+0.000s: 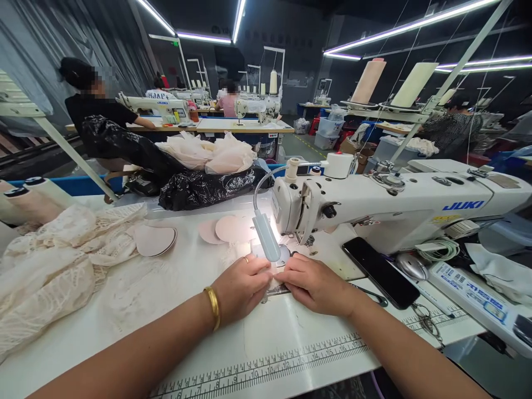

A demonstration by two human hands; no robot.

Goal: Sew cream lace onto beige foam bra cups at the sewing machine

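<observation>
Here, the fingers of my left hand [243,282] and right hand [318,284] curl inward, nearly meeting at pale cloth [274,267] below the lamp [266,238]; whether they grip it I cannot tell. The sewing machine [403,197] stands just beyond, rounded pink pieces [230,229] lying to its left.

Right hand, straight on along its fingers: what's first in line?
Likely the left hand: the right hand points at its fingertips, close by, though whether they already touch is hard to tell. The lamp head seems to sit above that line.
</observation>
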